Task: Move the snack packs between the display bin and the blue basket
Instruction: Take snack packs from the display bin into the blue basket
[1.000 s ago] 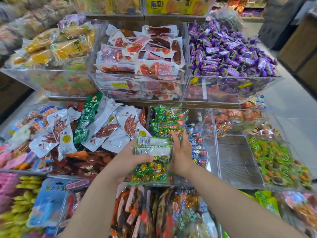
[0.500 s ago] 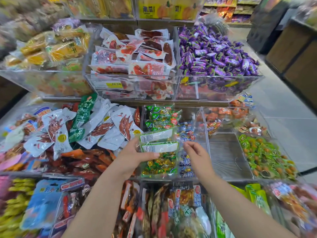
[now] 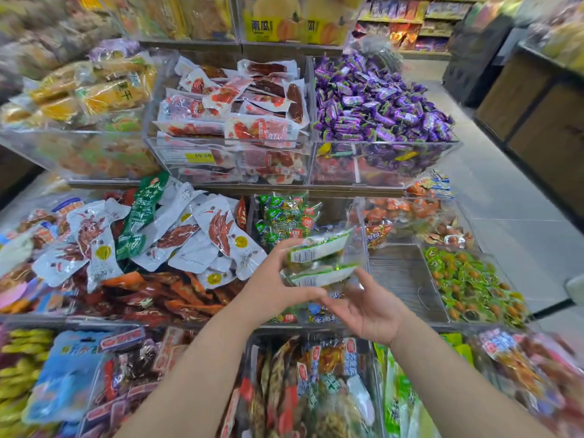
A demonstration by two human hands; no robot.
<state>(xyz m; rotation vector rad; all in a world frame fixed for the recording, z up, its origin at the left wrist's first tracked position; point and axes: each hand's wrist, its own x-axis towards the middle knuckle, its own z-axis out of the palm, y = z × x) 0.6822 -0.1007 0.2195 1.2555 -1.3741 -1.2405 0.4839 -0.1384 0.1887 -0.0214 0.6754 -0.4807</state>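
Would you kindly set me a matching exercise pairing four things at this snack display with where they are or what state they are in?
Things:
1. left hand
2. right hand
3. purple candies
4. yellow price label

Places or states:
A. on the front wall of the upper middle bin
B. open, palm up, holding nothing
C. heaped in the upper right bin
D. gripping two snack packs

Pairs: 1-D, 2-B, 3-C, 4-A.
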